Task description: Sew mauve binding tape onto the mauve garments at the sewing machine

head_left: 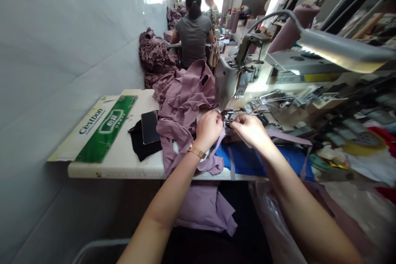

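At the sewing machine (230,76), both my hands are close together by the presser foot. My left hand (210,130), with a gold watch band on the wrist, is closed on the edge of a mauve garment (185,90) that lies bunched on the table. The fingers of my right hand (250,130) are pinched together just right of the presser foot; what is between them is too small to make out. A narrow mauve strip (289,137) stretches right from behind that hand. The needle area is partly hidden by my fingers.
A phone (150,127) rests on black cloth (140,142), beside a green-and-white Cestbon cardboard sheet (107,130). Blue material (247,161) covers the table's front right. A lamp (343,47) and thread cone (293,24) stand right. Fabric piles (156,55) and two people (194,29) are ahead.
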`<action>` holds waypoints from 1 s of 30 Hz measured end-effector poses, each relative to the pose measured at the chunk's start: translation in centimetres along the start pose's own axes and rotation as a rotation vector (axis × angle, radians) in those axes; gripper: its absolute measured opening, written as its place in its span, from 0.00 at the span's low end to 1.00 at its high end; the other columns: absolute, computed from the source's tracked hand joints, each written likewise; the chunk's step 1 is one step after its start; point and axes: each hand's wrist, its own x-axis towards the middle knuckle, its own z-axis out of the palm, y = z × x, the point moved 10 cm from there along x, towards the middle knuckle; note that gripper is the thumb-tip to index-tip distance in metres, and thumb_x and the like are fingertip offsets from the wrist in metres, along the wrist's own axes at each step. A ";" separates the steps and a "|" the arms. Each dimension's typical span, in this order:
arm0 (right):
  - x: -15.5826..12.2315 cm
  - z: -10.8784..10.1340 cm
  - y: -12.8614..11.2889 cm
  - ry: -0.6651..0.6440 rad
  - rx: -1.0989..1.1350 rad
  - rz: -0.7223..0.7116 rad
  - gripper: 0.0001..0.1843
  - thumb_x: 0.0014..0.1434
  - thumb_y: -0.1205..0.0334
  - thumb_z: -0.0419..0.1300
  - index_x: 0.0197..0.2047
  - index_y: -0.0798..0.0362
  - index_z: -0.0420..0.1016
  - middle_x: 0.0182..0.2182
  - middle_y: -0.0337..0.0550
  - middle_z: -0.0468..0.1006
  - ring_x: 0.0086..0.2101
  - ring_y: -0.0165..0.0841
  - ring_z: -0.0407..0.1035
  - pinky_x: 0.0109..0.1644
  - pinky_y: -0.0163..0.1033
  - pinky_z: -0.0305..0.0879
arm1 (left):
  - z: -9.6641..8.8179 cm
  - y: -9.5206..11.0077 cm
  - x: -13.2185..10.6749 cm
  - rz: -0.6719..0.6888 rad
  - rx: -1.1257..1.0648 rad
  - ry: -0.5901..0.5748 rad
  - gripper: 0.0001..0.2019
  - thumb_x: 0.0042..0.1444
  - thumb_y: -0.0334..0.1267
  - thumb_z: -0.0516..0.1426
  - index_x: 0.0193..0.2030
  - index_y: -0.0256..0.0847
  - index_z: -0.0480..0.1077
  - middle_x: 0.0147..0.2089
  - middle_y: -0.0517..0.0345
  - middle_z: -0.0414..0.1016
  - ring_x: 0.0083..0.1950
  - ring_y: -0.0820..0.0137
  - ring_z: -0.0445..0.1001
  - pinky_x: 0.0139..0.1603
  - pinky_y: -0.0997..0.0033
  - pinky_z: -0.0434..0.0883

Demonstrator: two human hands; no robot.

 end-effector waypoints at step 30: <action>0.1 0.1 -0.1 0.011 -0.012 -0.015 0.10 0.49 0.59 0.56 0.19 0.52 0.68 0.15 0.37 0.67 0.22 0.32 0.63 0.28 0.35 0.55 | 0.0 0.1 -0.1 0.007 0.024 -0.009 0.08 0.58 0.29 0.53 0.36 0.41 0.73 0.39 0.55 0.78 0.40 0.66 0.74 0.43 0.71 0.68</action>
